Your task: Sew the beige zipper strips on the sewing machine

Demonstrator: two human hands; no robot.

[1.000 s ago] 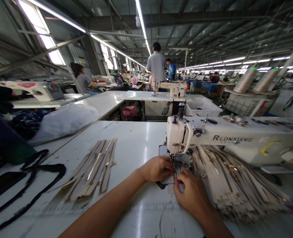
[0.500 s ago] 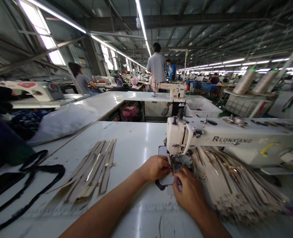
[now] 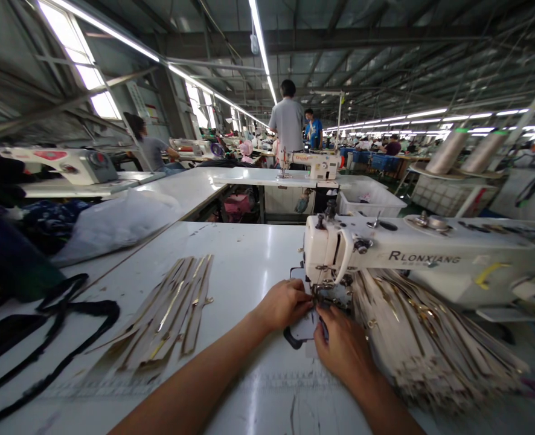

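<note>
A white sewing machine (image 3: 412, 254) stands on the right, its needle area just beyond my fingertips. My left hand (image 3: 288, 303) is at the left of the needle, fingers pinched together. My right hand (image 3: 342, 338) lies at the right of it, thumb and fingers closed close to the presser foot. Whatever is between the fingertips is too small and covered to name. To the right, under the machine arm, lies a thick bundle of beige zippers (image 3: 426, 338) with gold teeth. Several more beige zippers (image 3: 172, 314) are laid out on the table to the left.
Black strap-like strips (image 3: 68, 308) lie at the table's left edge, near a white plastic bag (image 3: 118, 220). A white bin (image 3: 371, 196) and another sewing machine (image 3: 313, 163) are ahead. Large thread cones (image 3: 448, 151) stand at the right back. Other people work farther off.
Both hands have shifted very slightly at the needle; the fingers stay closed. The zipper piles have not moved.
</note>
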